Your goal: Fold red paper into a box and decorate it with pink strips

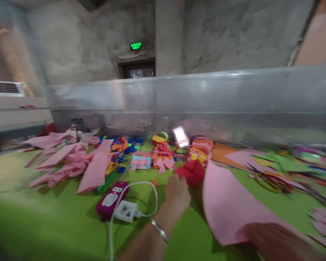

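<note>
My left hand, with a silver bracelet at the wrist, reaches forward over the green tabletop. Its fingers are closed at the near edge of a red folded piece; paper or felt, I cannot tell which. At the lower right, my right hand is blurred and holds the near edge of a large pink sheet. The sheet curves upward, its far corner beside the red piece. Several small bow-shaped pink pieces lie beyond my left hand.
A purple case, a white plug adapter and its cable are left of my forearm. Pink strips pile up at the left. Scissors and coloured sheets lie at the right. A translucent panel borders the back.
</note>
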Demonstrator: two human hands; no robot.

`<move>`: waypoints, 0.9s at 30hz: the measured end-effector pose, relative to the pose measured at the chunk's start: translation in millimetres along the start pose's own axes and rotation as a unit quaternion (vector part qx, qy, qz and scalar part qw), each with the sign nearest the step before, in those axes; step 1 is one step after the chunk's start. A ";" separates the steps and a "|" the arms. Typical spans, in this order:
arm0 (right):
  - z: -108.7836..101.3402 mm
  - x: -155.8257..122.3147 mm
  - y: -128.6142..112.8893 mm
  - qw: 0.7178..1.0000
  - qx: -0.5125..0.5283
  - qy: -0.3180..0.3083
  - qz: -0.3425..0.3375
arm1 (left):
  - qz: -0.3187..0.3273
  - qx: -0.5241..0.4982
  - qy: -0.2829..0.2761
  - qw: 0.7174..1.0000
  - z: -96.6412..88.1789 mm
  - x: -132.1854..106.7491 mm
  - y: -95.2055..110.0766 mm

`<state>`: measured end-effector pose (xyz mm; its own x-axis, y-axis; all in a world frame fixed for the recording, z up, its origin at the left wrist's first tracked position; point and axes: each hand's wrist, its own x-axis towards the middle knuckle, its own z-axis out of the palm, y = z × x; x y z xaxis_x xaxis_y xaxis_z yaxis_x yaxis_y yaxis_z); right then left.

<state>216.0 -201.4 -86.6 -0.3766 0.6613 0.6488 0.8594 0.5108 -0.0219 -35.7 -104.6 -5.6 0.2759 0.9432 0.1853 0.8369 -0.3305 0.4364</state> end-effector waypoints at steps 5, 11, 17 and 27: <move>-18.7 23.6 -73.8 0.997 -0.053 -0.046 0.021 | 0.144 -0.157 -0.066 0.975 -17.8 -1.1 16.4; -41.4 23.9 -76.3 0.986 -0.051 -0.066 0.147 | 0.216 -0.158 -0.348 0.899 -21.0 -9.2 16.1; -66.9 -20.5 -30.7 0.948 -0.108 -0.061 0.294 | 0.222 -0.075 -0.426 0.874 -22.9 -10.8 16.7; -60.5 -0.7 -83.5 0.979 -0.024 0.047 0.195 | 0.040 -0.291 -0.117 0.949 -20.1 -3.3 26.6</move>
<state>165.4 -277.7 -39.3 0.0150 0.7458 0.6660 0.9476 0.2020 -0.2475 -23.9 -117.2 23.1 0.4821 0.8735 0.0680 0.4241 -0.3006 0.8543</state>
